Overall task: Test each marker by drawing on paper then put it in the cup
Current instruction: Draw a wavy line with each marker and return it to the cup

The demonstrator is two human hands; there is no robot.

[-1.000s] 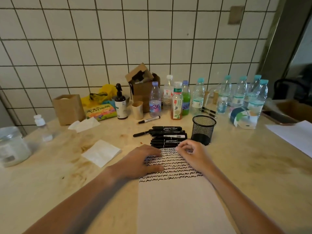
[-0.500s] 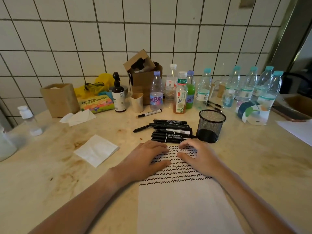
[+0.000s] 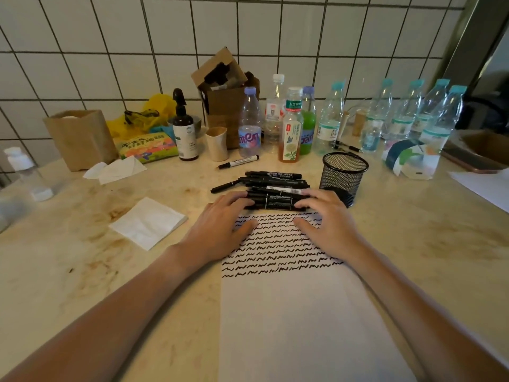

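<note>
Several black markers (image 3: 275,186) lie in a pile on the table, just beyond a white paper (image 3: 289,312) whose top part is covered with rows of black squiggles. My left hand (image 3: 220,227) touches the left ends of the nearest markers with its fingers, and its thumb rests on the paper. My right hand (image 3: 327,224) mirrors it at the markers' right ends. A black mesh cup (image 3: 344,175) stands upright just right of the pile. Two more markers lie apart: one (image 3: 239,162) farther back, one (image 3: 224,186) left of the pile.
A folded napkin (image 3: 148,221) lies left of my left hand. Along the tiled wall stand several bottles (image 3: 289,128), a cardboard box (image 3: 225,106), a dark pump bottle (image 3: 183,128), a paper cup (image 3: 216,143) and a brown bag (image 3: 80,139). Another sheet (image 3: 484,188) lies far right.
Both hands slid forward off the scribbled paper to the near side of the marker pile, fingers now on the markers' ends. The view tilted down and closer.
</note>
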